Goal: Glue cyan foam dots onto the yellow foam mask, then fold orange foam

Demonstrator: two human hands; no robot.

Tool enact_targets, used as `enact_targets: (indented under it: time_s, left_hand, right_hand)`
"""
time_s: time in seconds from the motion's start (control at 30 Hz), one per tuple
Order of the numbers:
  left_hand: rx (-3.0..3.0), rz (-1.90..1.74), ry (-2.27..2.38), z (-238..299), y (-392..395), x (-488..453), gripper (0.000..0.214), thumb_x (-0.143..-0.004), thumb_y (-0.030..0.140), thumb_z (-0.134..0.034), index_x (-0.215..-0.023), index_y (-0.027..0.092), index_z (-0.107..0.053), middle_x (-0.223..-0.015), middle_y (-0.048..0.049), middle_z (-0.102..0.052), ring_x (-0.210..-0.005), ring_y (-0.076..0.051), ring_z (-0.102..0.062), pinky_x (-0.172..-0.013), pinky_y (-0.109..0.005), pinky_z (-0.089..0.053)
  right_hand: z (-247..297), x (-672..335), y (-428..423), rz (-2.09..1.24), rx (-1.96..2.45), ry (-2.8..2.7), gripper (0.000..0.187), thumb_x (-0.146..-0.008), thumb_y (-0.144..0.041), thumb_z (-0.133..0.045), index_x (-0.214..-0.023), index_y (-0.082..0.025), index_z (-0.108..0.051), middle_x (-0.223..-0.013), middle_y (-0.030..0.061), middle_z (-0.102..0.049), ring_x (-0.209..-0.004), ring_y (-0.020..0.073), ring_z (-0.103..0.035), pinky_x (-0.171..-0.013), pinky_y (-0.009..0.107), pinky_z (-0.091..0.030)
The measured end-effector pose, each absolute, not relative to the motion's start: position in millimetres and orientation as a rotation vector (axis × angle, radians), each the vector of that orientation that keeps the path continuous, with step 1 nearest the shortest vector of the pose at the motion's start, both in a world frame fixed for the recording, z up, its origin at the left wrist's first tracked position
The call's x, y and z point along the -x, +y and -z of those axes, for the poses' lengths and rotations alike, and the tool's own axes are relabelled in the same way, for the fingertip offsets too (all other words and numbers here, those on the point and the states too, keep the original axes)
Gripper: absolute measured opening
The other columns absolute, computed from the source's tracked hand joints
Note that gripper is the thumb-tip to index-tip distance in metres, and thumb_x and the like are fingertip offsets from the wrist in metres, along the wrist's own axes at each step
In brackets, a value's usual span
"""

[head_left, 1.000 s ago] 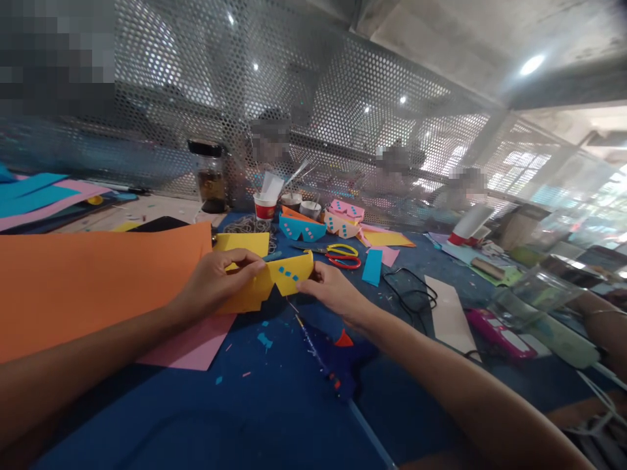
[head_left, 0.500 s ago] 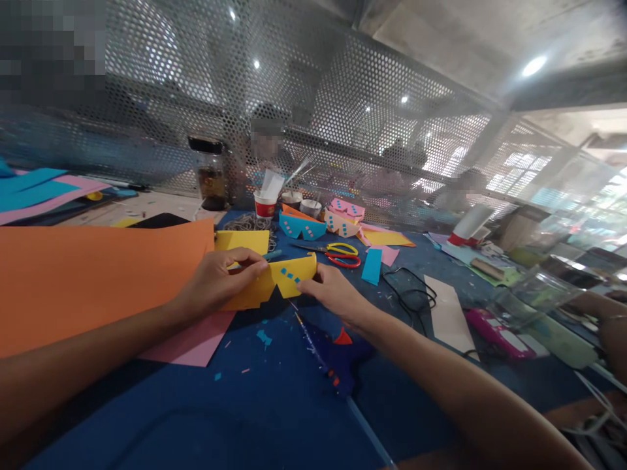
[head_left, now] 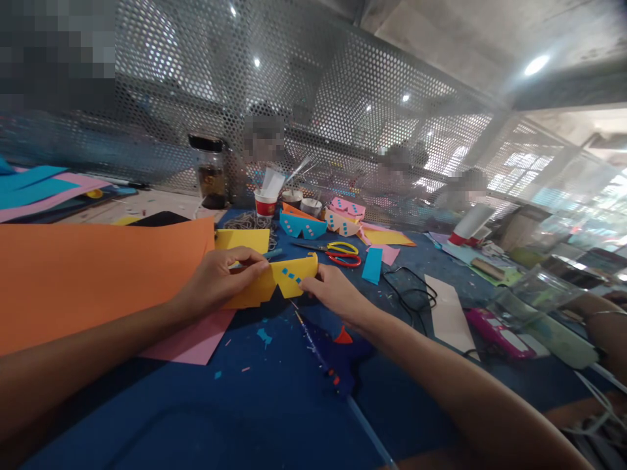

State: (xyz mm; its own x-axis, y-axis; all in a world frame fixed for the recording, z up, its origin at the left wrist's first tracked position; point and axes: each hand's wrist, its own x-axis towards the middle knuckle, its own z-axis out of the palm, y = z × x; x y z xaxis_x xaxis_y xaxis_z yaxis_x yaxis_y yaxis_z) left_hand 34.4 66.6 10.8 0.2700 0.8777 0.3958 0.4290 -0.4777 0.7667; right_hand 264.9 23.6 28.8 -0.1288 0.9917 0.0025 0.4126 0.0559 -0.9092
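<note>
A yellow paper mask [head_left: 280,282] with a V-shaped notch and small blue squares is held upright between my two hands. My left hand [head_left: 230,274] pinches its left part between thumb and fingers. At its right end, my right hand [head_left: 327,286] grips with the thumb on the front; the other fingers are partly hidden behind the paper. Just below the mask lies a dark blue glue gun [head_left: 333,359], its nozzle pointing up toward the paper. Scissors [head_left: 337,253] with red and yellow handles rest behind my right hand.
Finished-looking blue [head_left: 301,226] and pink paper masks [head_left: 345,209] stand farther back, near a red-and-white paper cup [head_left: 266,203]. A large orange sheet [head_left: 98,281] covers the left. At right are a black cord [head_left: 409,294] and a pink device [head_left: 498,333], with another person's arm [head_left: 607,326] beyond.
Both hands keep the same grip on the yellow mask. The view has shifted very slightly; nothing was picked up or let go.
</note>
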Motion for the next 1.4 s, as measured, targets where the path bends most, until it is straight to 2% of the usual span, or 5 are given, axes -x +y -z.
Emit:
enact_targets:
  time_s: [0.17, 0.27, 0.5, 1.2, 1.4]
  left_hand:
    - [-2.039, -1.135, 1.181, -10.8, 67.6, -34.8, 0.036, -0.087, 0.055, -0.066, -0.081, 0.022, -0.079, -0.081, -0.0038, -0.078, -0.076, -0.021, -0.068, -0.068, -0.029, -0.053]
    - [-2.042, -1.136, 1.188, -11.5, 67.3, -34.7, 0.036, -0.087, 0.055, -0.066, -0.081, 0.022, -0.079, -0.081, -0.0037, -0.078, -0.075, -0.021, -0.068, -0.069, -0.03, -0.053]
    - [-2.038, -1.122, 1.203, -11.9, 66.6, -33.6, 0.035, -0.089, 0.052, -0.065, -0.083, 0.02, -0.079, -0.084, -0.0052, -0.078, -0.078, -0.022, -0.068, -0.072, -0.031, -0.053]
    - [-2.072, -1.118, 1.159, -17.1, 61.6, -36.3, 0.036, -0.087, 0.054, -0.063, -0.082, 0.022, -0.077, -0.083, -0.0044, -0.077, -0.076, -0.021, -0.067, -0.072, -0.031, -0.053]
    - [-2.095, -1.136, 1.129, -15.1, 63.0, -35.9, 0.035, -0.088, 0.053, -0.063, -0.083, 0.021, -0.078, -0.084, -0.0046, -0.078, -0.077, -0.021, -0.067, -0.073, -0.031, -0.053]
  right_hand:
    - [-29.5, -265.4, 24.0, -1.042, 1.435, -1.645, 0.01, -0.081, -0.014, -0.062, -0.072, -0.018, -0.061, -0.064, -0.0034, -0.057, -0.06, 0.0113, -0.047, -0.057, 0.024, -0.036]
    - [-27.4, -265.9, 25.1, -1.055, 1.436, -1.62, 0.002, -0.08, -0.017, -0.064, -0.079, -0.017, -0.065, -0.069, -0.0023, -0.062, -0.064, 0.0125, -0.051, -0.059, 0.024, -0.038]
    - [-23.5, -265.2, 25.7, -1.252, 1.28, -1.442, 0.023, -0.076, -0.024, -0.068, -0.097, -0.017, -0.074, -0.098, 0.0028, -0.077, -0.085, 0.0162, -0.065, -0.074, 0.025, -0.049]
    - [-15.3, -263.0, 24.6, -1.244, 1.309, -1.48, 0.017, -0.075, -0.027, -0.067, -0.087, -0.016, -0.072, -0.085, 0.0036, -0.074, -0.076, 0.0175, -0.065, -0.069, 0.027, -0.051]
    - [-15.6, -260.6, 25.7, -1.228, 1.337, -1.48, 0.018, -0.075, -0.022, -0.063, -0.089, -0.015, -0.074, -0.091, 0.005, -0.076, -0.078, 0.0179, -0.067, -0.067, 0.025, -0.051]
